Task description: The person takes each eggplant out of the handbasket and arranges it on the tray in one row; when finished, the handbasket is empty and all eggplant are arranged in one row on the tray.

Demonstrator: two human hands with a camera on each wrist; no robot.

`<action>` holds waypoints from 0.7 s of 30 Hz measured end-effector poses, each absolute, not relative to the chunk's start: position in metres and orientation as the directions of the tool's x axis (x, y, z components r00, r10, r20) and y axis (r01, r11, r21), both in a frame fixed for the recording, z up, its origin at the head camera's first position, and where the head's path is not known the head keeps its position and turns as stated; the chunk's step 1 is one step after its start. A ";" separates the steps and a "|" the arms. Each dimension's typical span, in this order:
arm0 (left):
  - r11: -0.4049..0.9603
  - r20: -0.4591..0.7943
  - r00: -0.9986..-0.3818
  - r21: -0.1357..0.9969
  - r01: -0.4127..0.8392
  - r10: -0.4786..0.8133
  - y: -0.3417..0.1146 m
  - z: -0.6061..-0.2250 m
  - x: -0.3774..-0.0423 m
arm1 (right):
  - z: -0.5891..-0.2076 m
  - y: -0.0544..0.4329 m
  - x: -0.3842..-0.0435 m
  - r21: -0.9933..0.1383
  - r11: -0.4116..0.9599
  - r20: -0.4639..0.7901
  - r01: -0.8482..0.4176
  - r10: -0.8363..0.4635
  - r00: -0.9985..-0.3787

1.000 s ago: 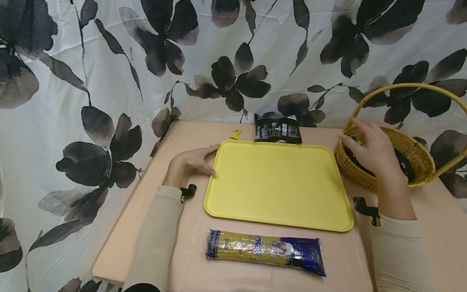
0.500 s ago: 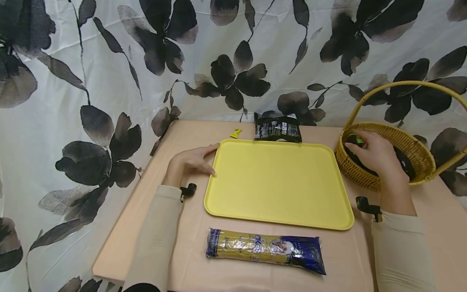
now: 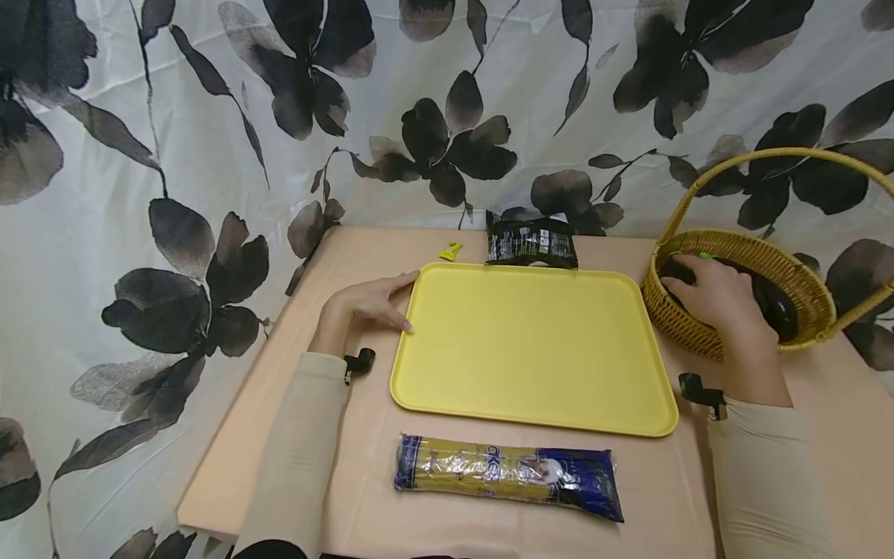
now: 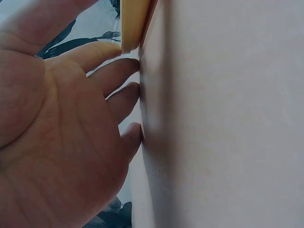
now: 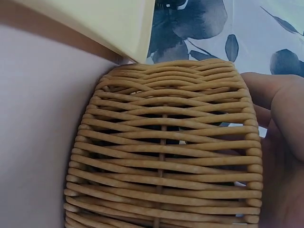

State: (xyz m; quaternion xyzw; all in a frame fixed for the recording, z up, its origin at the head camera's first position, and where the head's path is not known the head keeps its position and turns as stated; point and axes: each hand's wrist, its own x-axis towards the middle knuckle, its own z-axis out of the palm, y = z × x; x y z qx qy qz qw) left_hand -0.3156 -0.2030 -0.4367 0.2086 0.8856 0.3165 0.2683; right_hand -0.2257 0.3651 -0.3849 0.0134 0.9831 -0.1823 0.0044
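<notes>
My left hand rests at the left edge of a yellow tray, fingers extended and fingertips right at the rim. In the left wrist view the left hand shows its palm, its lower fingertips down at the tabletop, beside the tray's edge. My right hand reaches down into a wicker basket, over a glossy black thing with a bit of green. The right fingertips are hidden; I cannot tell whether they grip it. In the right wrist view the basket's woven side covers most of the right hand.
A long blue and gold packet lies in front of the tray. Behind it are a black bag and a small yellow wrapped piece. The basket's tall handle arches above its opening. A floral curtain hangs behind the table.
My right hand has gone from the basket's rim down inside it. The green bit and black thing have shifted, and more of the black thing shows. The left hand stays at the tray.
</notes>
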 end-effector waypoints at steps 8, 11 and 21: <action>0.708 -0.346 -0.766 0.679 0.194 0.541 -0.202 -0.434 -0.315 | -0.382 0.366 -0.226 -0.404 0.912 -0.049 0.067 0.051 -0.997; 0.709 -0.343 -0.766 0.676 0.201 0.543 -0.202 -0.434 -0.316 | -0.381 0.365 -0.226 -0.392 0.917 -0.064 0.076 0.055 -0.996; 0.715 -0.342 -0.768 0.667 0.209 0.542 -0.202 -0.436 -0.317 | -0.382 0.360 -0.227 -0.314 0.947 -0.096 0.070 0.042 -0.994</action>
